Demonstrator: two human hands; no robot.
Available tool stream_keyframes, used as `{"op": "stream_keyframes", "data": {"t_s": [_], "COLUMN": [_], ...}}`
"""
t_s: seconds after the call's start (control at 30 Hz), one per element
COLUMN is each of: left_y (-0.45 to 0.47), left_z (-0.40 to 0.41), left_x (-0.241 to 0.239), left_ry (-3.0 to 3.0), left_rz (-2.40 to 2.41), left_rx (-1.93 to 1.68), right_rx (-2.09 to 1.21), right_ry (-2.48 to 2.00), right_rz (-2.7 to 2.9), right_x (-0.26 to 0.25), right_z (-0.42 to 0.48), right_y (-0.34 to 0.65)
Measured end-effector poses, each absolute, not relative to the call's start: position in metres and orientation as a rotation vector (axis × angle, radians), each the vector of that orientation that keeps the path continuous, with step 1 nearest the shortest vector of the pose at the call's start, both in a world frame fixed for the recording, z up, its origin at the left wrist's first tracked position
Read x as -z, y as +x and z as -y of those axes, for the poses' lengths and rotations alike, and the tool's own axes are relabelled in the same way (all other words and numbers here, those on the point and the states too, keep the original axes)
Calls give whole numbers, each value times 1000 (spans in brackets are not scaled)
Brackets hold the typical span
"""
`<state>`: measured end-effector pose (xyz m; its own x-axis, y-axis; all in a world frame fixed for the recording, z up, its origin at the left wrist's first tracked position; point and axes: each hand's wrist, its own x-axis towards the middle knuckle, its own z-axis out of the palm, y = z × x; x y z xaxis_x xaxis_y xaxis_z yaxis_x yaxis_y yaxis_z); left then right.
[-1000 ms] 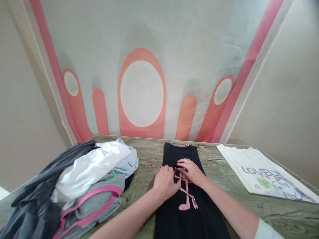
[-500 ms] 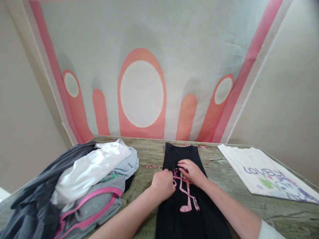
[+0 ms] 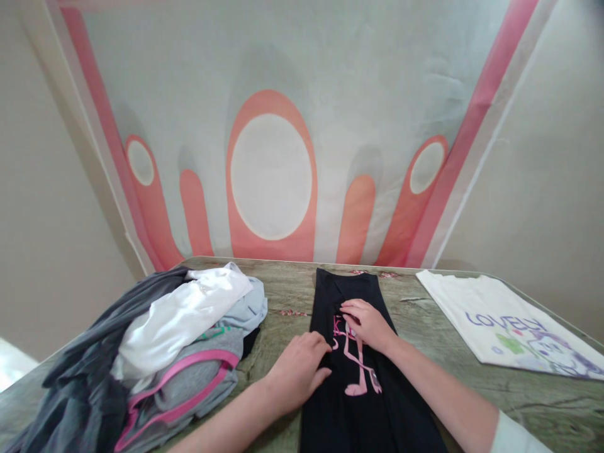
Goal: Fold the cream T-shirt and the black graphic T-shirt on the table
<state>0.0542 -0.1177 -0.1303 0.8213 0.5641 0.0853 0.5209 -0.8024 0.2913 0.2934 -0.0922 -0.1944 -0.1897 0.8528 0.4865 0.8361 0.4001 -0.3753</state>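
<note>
A black garment with pink lettering and a pink long-legged figure lies lengthwise on the table, its sides folded inward into a narrow strip. My left hand is at its left edge, fingers stretched toward the print and thumb apart, holding nothing. On the upper part of the print rests my right hand, fingers extended over the cloth and covering some of the letters and the figure's top. The garment's near end runs out of view at the bottom.
To the left is a loose heap of clothes: a dark grey garment, a white one, and a grey one with pink trim. A folded white shirt marked "LOVELY" lies at the right. Behind the wooden-patterned table stands a printed wall.
My left hand has opened from a closed curl and drawn slightly down and left. My right hand stays almost where it was on the print. The view has shifted a little.
</note>
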Motion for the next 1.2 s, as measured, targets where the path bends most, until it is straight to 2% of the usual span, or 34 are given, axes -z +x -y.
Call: {"op": "stream_keyframes", "data": {"t_s": [0.17,0.3,0.5,0.73,1.2], "left_y": [43,39,40,40,43], "left_z": [134,133,129,124,102], "left_x": [127,130,146,152,158], "left_ry": [2702,2625,2488,2449,2504], "left_rz": [-693,-692,-784,-820,-999], "left_rx": [-243,-280,-451,-480,-533], "right_rx": [-92,-267,-372,-375,-695], "right_ry": [-1452,-1477,-1637,-1798,-1522], "right_rz": [1979,2018,1817,1634,1612], "right_x": [190,179,163,186,206], "right_z": [94,74,-8,-89,-99], "right_y": [291,298,304,287,293]}}
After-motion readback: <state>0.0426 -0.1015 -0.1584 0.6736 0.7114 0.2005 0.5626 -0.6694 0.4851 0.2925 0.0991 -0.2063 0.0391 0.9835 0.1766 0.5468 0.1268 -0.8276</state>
